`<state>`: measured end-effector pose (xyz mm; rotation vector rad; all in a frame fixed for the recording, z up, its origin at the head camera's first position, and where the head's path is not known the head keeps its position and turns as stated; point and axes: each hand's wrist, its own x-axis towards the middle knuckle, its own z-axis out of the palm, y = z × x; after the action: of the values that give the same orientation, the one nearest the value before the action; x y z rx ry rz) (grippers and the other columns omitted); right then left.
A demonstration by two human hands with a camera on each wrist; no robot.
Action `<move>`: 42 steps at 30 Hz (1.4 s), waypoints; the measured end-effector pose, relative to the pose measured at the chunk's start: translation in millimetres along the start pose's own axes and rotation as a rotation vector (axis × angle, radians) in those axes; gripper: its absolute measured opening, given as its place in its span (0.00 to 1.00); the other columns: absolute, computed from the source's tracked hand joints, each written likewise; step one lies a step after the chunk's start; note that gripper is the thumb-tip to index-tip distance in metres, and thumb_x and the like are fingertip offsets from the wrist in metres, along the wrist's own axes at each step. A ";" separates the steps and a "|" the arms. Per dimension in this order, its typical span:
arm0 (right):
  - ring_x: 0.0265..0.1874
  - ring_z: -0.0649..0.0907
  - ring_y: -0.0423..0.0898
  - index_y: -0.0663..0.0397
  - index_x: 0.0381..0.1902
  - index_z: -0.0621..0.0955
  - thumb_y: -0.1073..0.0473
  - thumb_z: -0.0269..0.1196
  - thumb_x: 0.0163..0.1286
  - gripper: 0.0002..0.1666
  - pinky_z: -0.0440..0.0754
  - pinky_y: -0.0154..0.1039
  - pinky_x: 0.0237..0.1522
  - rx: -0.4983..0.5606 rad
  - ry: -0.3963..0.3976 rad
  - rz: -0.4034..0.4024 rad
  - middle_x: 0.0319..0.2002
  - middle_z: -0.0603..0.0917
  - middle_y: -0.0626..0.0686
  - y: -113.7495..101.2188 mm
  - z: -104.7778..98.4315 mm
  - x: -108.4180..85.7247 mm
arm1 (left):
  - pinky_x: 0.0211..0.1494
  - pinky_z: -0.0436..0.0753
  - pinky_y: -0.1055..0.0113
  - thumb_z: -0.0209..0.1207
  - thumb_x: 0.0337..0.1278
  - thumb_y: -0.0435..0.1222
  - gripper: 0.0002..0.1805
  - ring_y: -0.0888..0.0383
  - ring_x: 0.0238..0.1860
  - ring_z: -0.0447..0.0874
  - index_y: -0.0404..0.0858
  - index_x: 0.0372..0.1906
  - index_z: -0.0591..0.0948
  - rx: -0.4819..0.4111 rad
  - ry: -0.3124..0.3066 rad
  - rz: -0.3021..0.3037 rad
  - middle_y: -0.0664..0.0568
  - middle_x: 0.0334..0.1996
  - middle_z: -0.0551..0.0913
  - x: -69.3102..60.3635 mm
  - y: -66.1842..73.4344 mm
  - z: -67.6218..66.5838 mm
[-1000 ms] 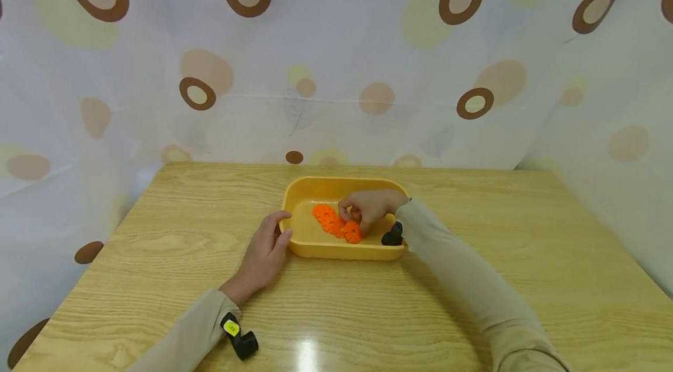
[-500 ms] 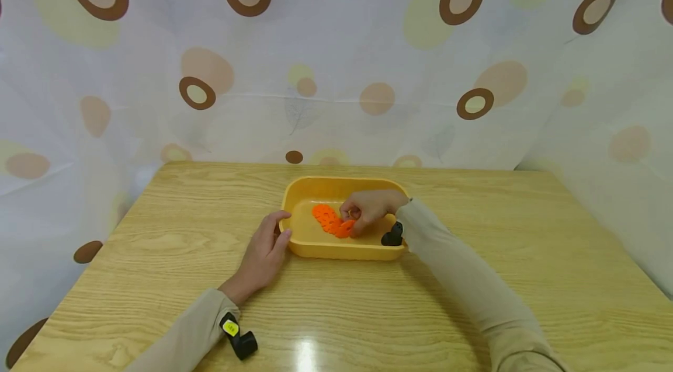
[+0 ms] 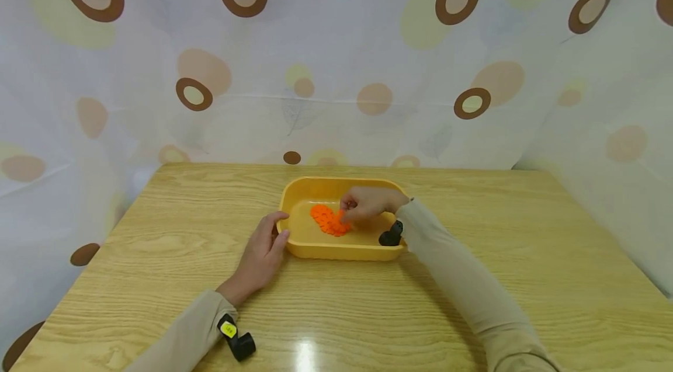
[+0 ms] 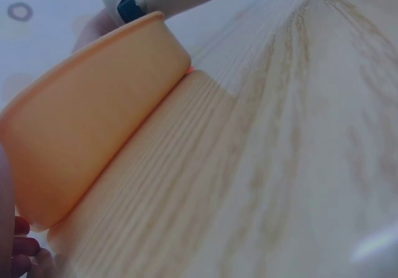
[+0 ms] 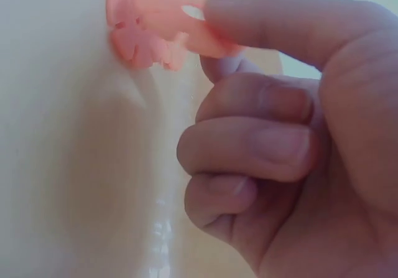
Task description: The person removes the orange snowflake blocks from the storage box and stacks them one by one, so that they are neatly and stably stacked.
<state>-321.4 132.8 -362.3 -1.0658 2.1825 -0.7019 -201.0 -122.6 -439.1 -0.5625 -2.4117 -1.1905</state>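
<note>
A yellow tray (image 3: 345, 251) stands on the table with several flat orange pieces (image 3: 322, 216) overlapping inside it. My right hand (image 3: 370, 202) reaches into the tray and pinches one orange piece (image 5: 180, 17) between thumb and index finger, over the others; its remaining fingers are curled in the right wrist view. My left hand (image 3: 260, 255) grips the tray's left wall, thumb outside the near corner and fingers at the rim. In the left wrist view the tray's outer wall (image 4: 99, 110) fills the left side, and only part of the hand (image 4: 23, 253) shows.
The wooden table (image 3: 326, 313) extends around the tray. A black wrist camera (image 3: 236, 337) is strapped to the left sleeve, and another black one (image 3: 391, 234) at the right wrist hangs over the tray's right end. A patterned curtain (image 3: 336, 127) stands behind the table.
My right hand has turned and moved the orange piece left and back, from the tray's near side onto the other pieces, where it now stands tilted. The left hand keeps its hold.
</note>
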 end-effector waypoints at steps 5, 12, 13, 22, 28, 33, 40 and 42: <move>0.14 0.57 0.40 0.52 0.19 0.68 0.60 0.54 0.73 0.19 0.60 0.34 0.25 0.005 0.054 -0.012 0.15 0.60 0.45 0.3 -2.5 1.5 | 0.40 0.71 0.64 0.50 0.67 0.33 0.16 0.57 0.35 0.68 0.33 0.57 0.71 -0.019 0.010 0.000 0.48 0.35 0.70 -0.6 -0.5 -1.2; 0.13 0.57 0.40 0.57 0.23 0.71 0.58 0.52 0.75 0.17 0.61 0.34 0.24 0.037 0.153 -0.019 0.15 0.59 0.45 1.6 -8.7 -5.2 | 0.39 0.71 0.65 0.51 0.66 0.33 0.16 0.58 0.34 0.67 0.32 0.56 0.71 -0.030 0.020 0.019 0.49 0.33 0.70 -0.1 -2.1 1.3; 0.13 0.57 0.40 0.56 0.22 0.70 0.58 0.52 0.75 0.18 0.61 0.34 0.24 0.031 0.158 -0.019 0.15 0.59 0.45 2.1 -9.5 -6.6 | 0.39 0.71 0.65 0.51 0.66 0.33 0.16 0.58 0.34 0.67 0.32 0.56 0.72 -0.030 0.022 0.018 0.49 0.33 0.70 -0.3 -2.1 2.0; 0.15 0.60 0.41 0.57 0.30 0.77 0.58 0.52 0.75 0.14 0.64 0.36 0.28 -0.032 0.256 0.024 0.19 0.64 0.46 2.6 -23.0 -23.8 | 0.39 0.71 0.65 0.50 0.67 0.33 0.16 0.58 0.34 0.68 0.32 0.56 0.72 -0.022 0.018 0.012 0.49 0.33 0.70 -1.1 -0.8 1.9; 0.14 0.58 0.39 0.58 0.34 0.79 0.58 0.51 0.75 0.13 0.63 0.36 0.27 -0.026 0.298 0.028 0.17 0.62 0.45 1.6 -34.0 -38.9 | 0.39 0.71 0.65 0.50 0.67 0.33 0.16 0.58 0.33 0.67 0.33 0.56 0.71 -0.016 0.018 0.002 0.50 0.33 0.70 -0.2 -0.7 0.3; 0.14 0.58 0.39 0.60 0.38 0.80 0.58 0.51 0.75 0.14 0.63 0.36 0.26 -0.017 0.344 0.062 0.15 0.61 0.45 6.5 -35.4 -52.7 | 0.39 0.71 0.65 0.50 0.67 0.34 0.16 0.58 0.34 0.68 0.34 0.56 0.71 -0.010 0.010 -0.005 0.49 0.34 0.70 -0.2 -0.3 0.3; 0.15 0.61 0.38 0.59 0.30 0.79 0.60 0.54 0.73 0.13 0.63 0.34 0.26 -0.092 0.469 0.010 0.17 0.63 0.46 16.3 -34.7 -66.5 | 0.40 0.71 0.65 0.50 0.68 0.34 0.16 0.58 0.34 0.68 0.34 0.57 0.71 -0.015 0.006 -0.005 0.49 0.35 0.70 0.1 -0.5 0.1; 0.15 0.61 0.38 0.59 0.29 0.79 0.61 0.54 0.73 0.13 0.63 0.33 0.26 -0.077 0.487 -0.002 0.18 0.65 0.47 20.1 -33.9 -70.8 | 0.40 0.71 0.65 0.50 0.68 0.34 0.16 0.58 0.34 0.68 0.34 0.57 0.71 -0.013 0.010 0.000 0.49 0.34 0.70 0.0 -1.1 0.4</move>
<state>-320.6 208.2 -332.8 -1.0122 2.6354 -0.9648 -201.7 -122.9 -440.0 -0.5591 -2.3971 -1.2075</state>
